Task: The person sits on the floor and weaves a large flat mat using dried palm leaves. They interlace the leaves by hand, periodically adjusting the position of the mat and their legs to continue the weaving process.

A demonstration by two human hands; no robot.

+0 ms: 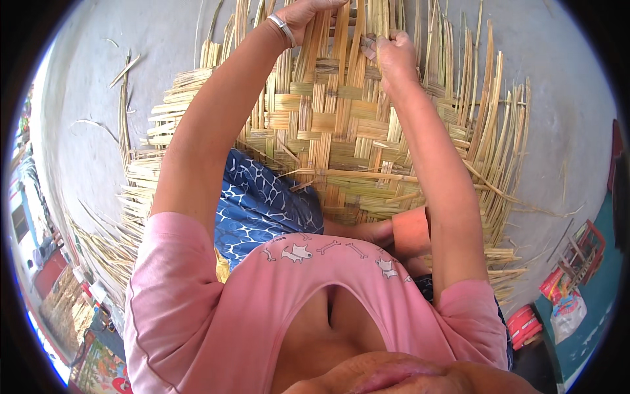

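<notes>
A mat of flat, straw-coloured reed strips (321,125) is partly woven in a checked pattern, with loose strip ends around its edges. My left hand (307,16), a silver band on its wrist, is at the mat's far part and partly cut off by the upper edge. Its fingers close over several raised strips (341,43). Just to the right, my right hand (396,58) is closed, pinching a greenish upright strip (378,20) between thumb and fingers. Both forearms reach over the mat.
My leg in blue patterned cloth (262,197) and a bare foot rest on the mat's near part. Loose reed pieces (123,98) lie on the grey floor (85,151) at left. A red-framed item (587,253), a plastic bag (568,315) and a red container (524,326) stand at right.
</notes>
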